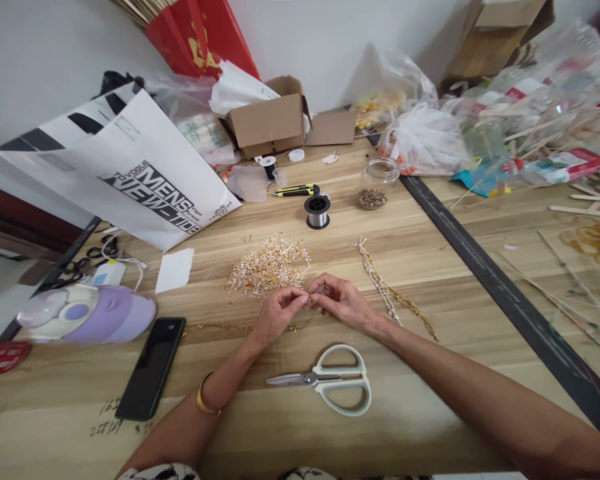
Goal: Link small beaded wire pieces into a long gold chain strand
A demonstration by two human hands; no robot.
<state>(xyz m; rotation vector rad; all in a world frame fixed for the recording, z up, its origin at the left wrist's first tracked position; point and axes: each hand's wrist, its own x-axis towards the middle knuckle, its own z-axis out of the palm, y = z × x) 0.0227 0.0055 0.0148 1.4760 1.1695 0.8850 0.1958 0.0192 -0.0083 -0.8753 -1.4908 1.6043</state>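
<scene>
My left hand (278,313) and my right hand (342,301) meet fingertip to fingertip over the wooden table, both in a pinch. Whatever lies between the fingers is too small to make out. Just beyond my left hand is a heap of small gold and pale pink bead-like pieces (267,267). A thin gold chain (220,327) runs along the table behind my left wrist. Right of my right hand lie silver and gold strands (377,277). Below the hands rest scissors (341,380) with pale handles, blades pointing left.
Farther back stand a wire spool (317,212), a utility knife (297,191) and a glass jar (375,183) of small beads. On the left are a phone (151,368), a purple bottle (105,313) and a white paper bag (145,167). A black strip (460,250) crosses the right side.
</scene>
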